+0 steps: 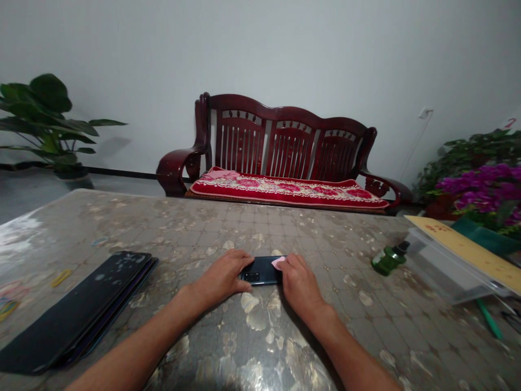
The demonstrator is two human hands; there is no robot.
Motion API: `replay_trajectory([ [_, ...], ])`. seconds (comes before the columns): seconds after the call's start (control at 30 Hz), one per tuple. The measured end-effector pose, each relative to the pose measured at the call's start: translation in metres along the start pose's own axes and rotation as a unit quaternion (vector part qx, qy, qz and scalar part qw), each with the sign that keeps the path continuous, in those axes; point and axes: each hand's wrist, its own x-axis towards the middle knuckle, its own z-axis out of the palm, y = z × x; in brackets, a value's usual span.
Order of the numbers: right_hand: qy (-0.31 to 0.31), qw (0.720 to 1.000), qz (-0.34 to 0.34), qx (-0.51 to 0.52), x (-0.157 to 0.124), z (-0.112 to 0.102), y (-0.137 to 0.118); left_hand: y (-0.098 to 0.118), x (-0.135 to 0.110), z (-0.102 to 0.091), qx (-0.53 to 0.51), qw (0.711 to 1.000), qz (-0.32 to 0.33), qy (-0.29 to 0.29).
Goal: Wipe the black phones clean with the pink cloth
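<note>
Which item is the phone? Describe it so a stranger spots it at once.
Facing the red wooden bench, look at the middle of the patterned table. Between the left hand and right hand is a small dark phone. Unlike the larger dark stack further left, it shows a camera block, with a pink scrap at its other end.

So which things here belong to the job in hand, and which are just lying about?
In the job:
phone, held by the left hand
pink scrap, pinched in the right hand

Apparently just lying about:
green bottle
clear box
black stack
</note>
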Motion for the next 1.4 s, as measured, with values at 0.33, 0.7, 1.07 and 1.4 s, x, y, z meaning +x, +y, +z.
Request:
replay_trajectory([
  [0.33,-0.003,1.0,-0.001,-0.005,-0.006,-0.003,-0.001,-0.005,-0.001,0.004,-0.017,1.0,0.007,0.008],
  [0.7,-0.034,0.998,-0.053,-0.002,-0.008,0.0,-0.023,-0.003,0.0,0.004,-0.021,1.0,0.01,0.01],
  [1.07,-0.017,0.998,-0.058,-0.008,-0.013,-0.001,-0.018,0.0,0.001,0.002,-0.016,1.0,-0.01,-0.004],
  [1.4,0.032,0.999,0.006,-0.007,-0.012,-0.002,0.014,0.014,-0.001,-0.009,-0.016,0.999,-0.018,-0.023],
])
